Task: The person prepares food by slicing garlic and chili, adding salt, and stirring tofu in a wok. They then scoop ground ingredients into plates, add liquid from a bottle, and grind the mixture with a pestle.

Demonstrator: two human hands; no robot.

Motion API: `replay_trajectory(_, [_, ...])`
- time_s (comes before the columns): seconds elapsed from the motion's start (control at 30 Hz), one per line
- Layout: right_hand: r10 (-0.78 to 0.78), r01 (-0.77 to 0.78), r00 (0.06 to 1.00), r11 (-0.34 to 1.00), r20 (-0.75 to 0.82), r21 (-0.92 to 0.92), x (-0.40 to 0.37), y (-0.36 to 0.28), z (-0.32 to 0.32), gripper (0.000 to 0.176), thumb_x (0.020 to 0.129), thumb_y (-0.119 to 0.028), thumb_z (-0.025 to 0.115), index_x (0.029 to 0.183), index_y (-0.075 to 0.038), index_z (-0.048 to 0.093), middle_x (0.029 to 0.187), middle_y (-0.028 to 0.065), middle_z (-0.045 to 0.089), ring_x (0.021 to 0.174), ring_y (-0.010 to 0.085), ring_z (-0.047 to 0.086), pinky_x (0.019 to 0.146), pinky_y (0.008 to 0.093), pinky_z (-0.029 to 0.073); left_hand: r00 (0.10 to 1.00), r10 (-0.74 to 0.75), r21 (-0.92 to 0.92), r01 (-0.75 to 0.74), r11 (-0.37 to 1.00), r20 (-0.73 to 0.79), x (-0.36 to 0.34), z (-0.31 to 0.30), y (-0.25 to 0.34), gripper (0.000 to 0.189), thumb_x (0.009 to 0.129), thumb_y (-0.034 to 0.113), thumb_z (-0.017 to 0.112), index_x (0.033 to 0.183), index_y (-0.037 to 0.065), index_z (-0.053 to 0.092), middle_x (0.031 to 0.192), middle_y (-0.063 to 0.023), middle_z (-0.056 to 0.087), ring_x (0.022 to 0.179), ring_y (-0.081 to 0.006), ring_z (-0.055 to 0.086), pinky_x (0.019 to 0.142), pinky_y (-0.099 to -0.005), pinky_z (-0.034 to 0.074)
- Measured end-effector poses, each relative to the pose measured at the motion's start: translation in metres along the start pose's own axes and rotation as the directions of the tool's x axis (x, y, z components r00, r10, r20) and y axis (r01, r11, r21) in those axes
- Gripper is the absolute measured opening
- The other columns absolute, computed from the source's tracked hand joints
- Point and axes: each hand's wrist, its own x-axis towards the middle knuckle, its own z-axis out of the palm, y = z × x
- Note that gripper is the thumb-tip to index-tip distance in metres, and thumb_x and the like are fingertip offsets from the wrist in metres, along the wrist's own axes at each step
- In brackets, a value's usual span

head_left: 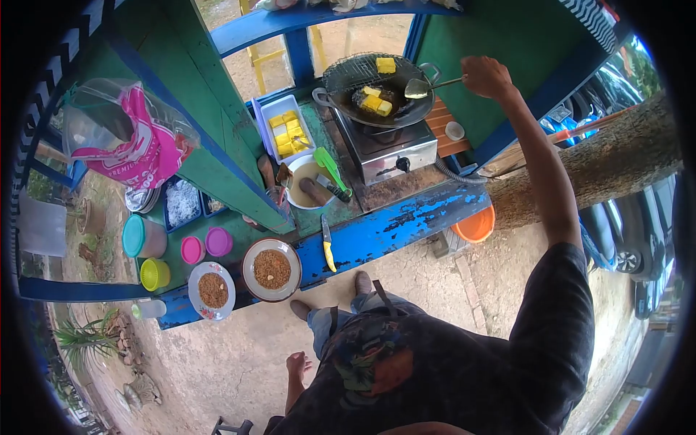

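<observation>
The left hand hangs beside the body, fingers loosely apart, holding nothing. On the bench stand two plates of brown granules, with a yellow-handled knife just beside them. Behind these, a white bowl holds pale batter and a green utensil. A white tray holds yellow blocks. The wok sits on the stove, containing three yellow pieces; one more lies on the wire rack. The right hand, the nearer one, has its fingers clamped on the spatula. The spatula's long axis runs left from the hand; its blade sits just right of the pieces.
</observation>
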Motion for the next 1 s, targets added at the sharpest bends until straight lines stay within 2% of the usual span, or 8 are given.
replay_trajectory(0.2, [-0.084, 0.078, 0.989, 0.996, 0.125, 0.05, 0.057, -0.013, 0.023, 0.023, 0.081, -0.016, 0.065, 0.096, -0.003, 0.076, 0.095, 0.0214, 0.075, 0.09, 0.0395, 0.074, 0.081, 0.0502, 0.058, 0.999, -0.026, -0.235, 0.015, 0.972, -0.042, 0.011, -0.003, 0.004, 0.038, 0.101, 0.025, 0.062, 0.13, 0.001, 0.058, 0.113, -0.0191, 0.069, 0.085, -0.0316, 0.074, 0.07, -0.0446, 0.063])
replay_trajectory(0.27, [-0.272, 0.288, 0.879, 0.958, 0.392, 0.019, 0.106, -0.01, 0.034, 0.017, 0.076, -0.014, 0.071, 0.082, 0.001, 0.074, 0.073, 0.0164, 0.071, 0.06, 0.0265, 0.068, 0.057, 0.0435, 0.053, 0.997, -0.017, -0.27, -0.004, 0.963, -0.078, 0.007, -0.005, 0.007, 0.038, 0.101, 0.024, 0.061, 0.13, 0.001, 0.058, 0.113, -0.019, 0.069, 0.084, -0.031, 0.074, 0.069, -0.0436, 0.062])
replay_trajectory(0.37, [-0.138, 0.107, 0.925, 0.989, 0.354, 0.106, 0.114, -0.029, 0.033, 0.022, 0.074, -0.017, 0.075, 0.078, 0.004, 0.072, 0.064, 0.015, 0.065, 0.048, 0.0216, 0.06, 0.049, 0.0416, 0.049, 0.995, -0.014, -0.255, -0.012, 0.967, -0.102, -0.003, -0.005, 0.009, 0.039, 0.101, 0.024, 0.062, 0.131, 0.001, 0.058, 0.113, -0.0194, 0.069, 0.085, -0.0308, 0.074, 0.069, -0.0425, 0.062])
replay_trajectory(0.47, [-0.329, 0.274, 0.903, 0.937, 0.277, 0.218, 0.106, -0.011, 0.094, 0.018, 0.077, -0.018, 0.074, 0.082, 0.0, 0.074, 0.073, 0.0149, 0.07, 0.061, 0.0239, 0.067, 0.058, 0.0421, 0.052, 0.994, -0.02, -0.295, -0.012, 0.955, -0.105, -0.001, -0.004, 0.004, 0.04, 0.1, 0.024, 0.062, 0.132, 0.001, 0.057, 0.114, -0.0197, 0.069, 0.086, -0.0309, 0.074, 0.069, -0.0424, 0.062])
replay_trajectory(0.53, [-0.198, 0.178, 0.98, 0.912, 0.017, 0.37, 0.065, -0.006, 0.128, 0.016, 0.082, -0.021, 0.074, 0.089, -0.007, 0.074, 0.087, 0.0132, 0.074, 0.079, 0.0274, 0.072, 0.07, 0.0431, 0.055, 0.995, -0.023, -0.333, -0.009, 0.943, -0.094, 0.0, 0.0, -0.006, 0.041, 0.1, 0.024, 0.062, 0.133, 0.001, 0.057, 0.114, -0.0198, 0.069, 0.086, -0.0311, 0.074, 0.069, -0.0424, 0.062])
replay_trajectory(0.6, [-0.013, 0.008, 1.0, 0.913, 0.01, 0.407, 0.028, -0.018, 0.139, 0.015, 0.086, -0.024, 0.073, 0.096, -0.012, 0.074, 0.096, 0.012, 0.075, 0.093, 0.0307, 0.072, 0.08, 0.0451, 0.054, 0.997, -0.017, -0.272, -0.003, 0.962, -0.07, -0.001, 0.006, -0.009, 0.041, 0.099, 0.024, 0.062, 0.133, 0.001, 0.057, 0.114, -0.0197, 0.069, 0.087, -0.0319, 0.074, 0.071, -0.0432, 0.062])
replay_trajectory(0.93, [0.099, -0.107, 0.994, 0.789, 0.046, 0.606, -0.032, -0.016, 0.173, 0.023, 0.09, -0.03, 0.072, 0.104, -0.012, 0.075, 0.101, 0.0127, 0.075, 0.096, 0.034, 0.071, 0.086, 0.0427, 0.054, 0.998, 0.033, -0.117, -0.04, 0.992, -0.059, -0.004, -0.003, 0.01, 0.038, 0.1, 0.023, 0.062, 0.132, 0.001, 0.058, 0.113, -0.0194, 0.07, 0.088, -0.0322, 0.074, 0.071, -0.044, 0.063])
replay_trajectory(1.0, [0.099, -0.055, 0.994, 0.775, -0.035, 0.63, -0.038, -0.006, 0.179, 0.025, 0.092, -0.026, 0.073, 0.102, -0.003, 0.073, 0.086, 0.013, 0.069, 0.081, 0.0237, 0.067, 0.076, 0.0395, 0.051, 0.996, 0.052, -0.177, -0.065, 0.982, -0.073, 0.0, -0.009, 0.015, 0.037, 0.1, 0.022, 0.061, 0.131, 0.001, 0.058, 0.113, -0.0193, 0.07, 0.087, -0.0308, 0.074, 0.071, -0.043, 0.062])
